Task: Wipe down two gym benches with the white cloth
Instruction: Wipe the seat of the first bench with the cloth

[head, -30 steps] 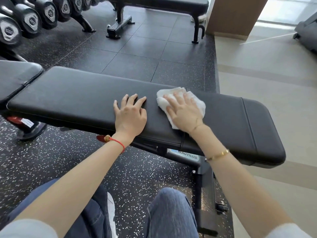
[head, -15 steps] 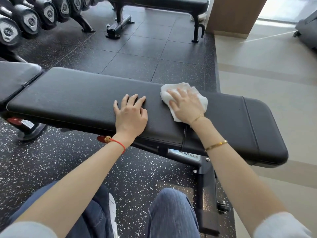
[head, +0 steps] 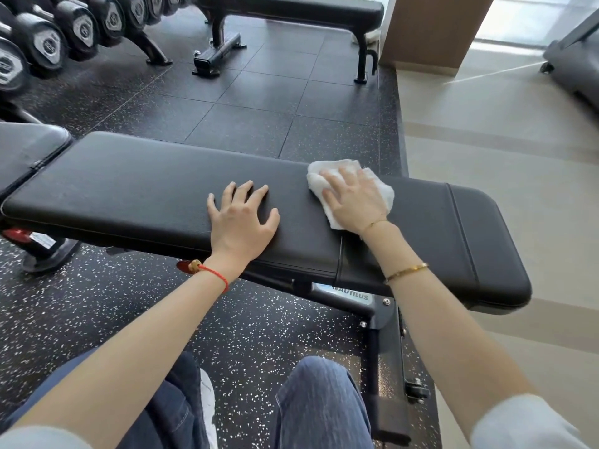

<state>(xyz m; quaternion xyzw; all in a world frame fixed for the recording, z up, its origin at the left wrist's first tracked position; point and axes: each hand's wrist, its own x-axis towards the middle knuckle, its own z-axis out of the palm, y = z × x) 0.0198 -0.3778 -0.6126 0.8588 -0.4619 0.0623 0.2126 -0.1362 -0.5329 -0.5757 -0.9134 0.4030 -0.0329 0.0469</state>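
A long black padded gym bench lies across the view in front of me. My right hand presses flat on the white cloth near the far edge of the pad, right of the middle, fingers spread over it. My left hand rests flat on the bare pad just left of the cloth, fingers straight. A second black bench stands at the back, beyond the dark floor tiles.
A rack of dumbbells lines the back left. Another black pad adjoins the near bench at the left. The bench's metal frame runs toward me beside my knees. A wooden pillar and pale floor lie to the right.
My right hand has slid the cloth away from me toward the far edge of the pad and slightly right. My left hand has stayed in place.
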